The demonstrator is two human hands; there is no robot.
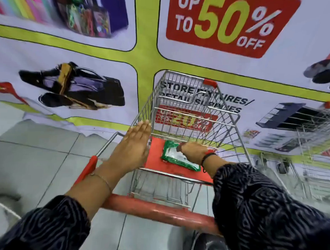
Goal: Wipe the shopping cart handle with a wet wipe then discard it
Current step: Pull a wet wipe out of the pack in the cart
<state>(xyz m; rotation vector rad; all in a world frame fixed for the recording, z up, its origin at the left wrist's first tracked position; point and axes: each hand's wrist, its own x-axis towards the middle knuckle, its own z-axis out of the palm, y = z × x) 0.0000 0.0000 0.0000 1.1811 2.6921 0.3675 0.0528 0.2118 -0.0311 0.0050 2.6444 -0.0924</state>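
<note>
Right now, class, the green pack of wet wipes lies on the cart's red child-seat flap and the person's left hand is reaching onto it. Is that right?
Not quite. The head view shows the right hand on the green pack of wet wipes, which does lie on the red child-seat flap. The left hand hovers open beside it.

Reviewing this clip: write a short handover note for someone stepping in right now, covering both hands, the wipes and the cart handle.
Left hand: open and flat, held above the cart, holding nothing.
Right hand: reaching to the wet wipe pack, fingers at its top end; whether it grips is unclear.
The pack lies on the red seat flap of the cart; the red handle runs below both forearms.
Done: nothing visible; no loose wipe shows.
Left: pull out a wipe, wipe the handle, discard the wipe. No bin clearly in view.
</note>
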